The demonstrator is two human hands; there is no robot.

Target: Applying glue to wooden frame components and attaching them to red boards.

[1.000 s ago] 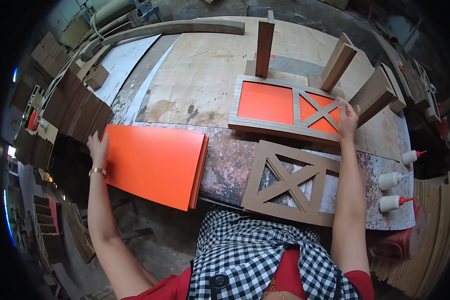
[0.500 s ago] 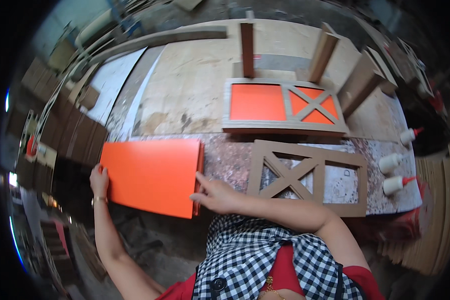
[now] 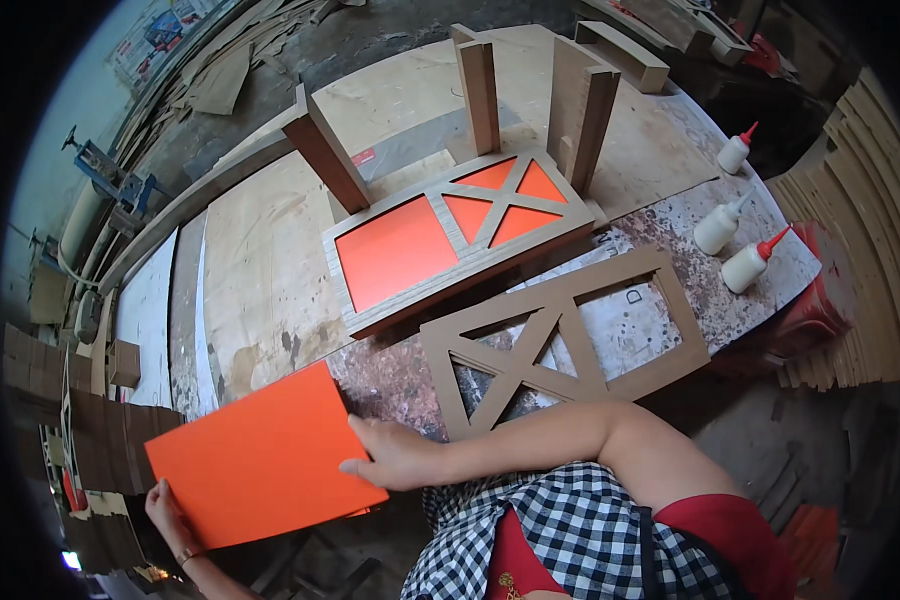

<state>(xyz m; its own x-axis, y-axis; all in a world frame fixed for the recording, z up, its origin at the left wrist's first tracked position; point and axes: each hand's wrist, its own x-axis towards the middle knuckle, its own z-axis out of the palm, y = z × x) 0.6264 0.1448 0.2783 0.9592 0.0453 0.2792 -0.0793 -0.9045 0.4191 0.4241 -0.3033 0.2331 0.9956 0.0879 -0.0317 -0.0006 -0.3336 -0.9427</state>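
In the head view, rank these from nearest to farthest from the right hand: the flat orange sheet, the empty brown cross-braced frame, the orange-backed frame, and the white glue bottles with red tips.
Measured from the right hand:
1. Flat orange sheet, touched at its right edge, at the left.
2. Empty brown cross-braced frame, just right on the table edge.
3. Orange-backed frame, farther back, centre.
4. White glue bottles with red tips, far right.

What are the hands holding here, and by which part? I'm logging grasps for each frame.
Both hands hold the orange panel: the left hand at its lower left corner, the right hand on its right edge.
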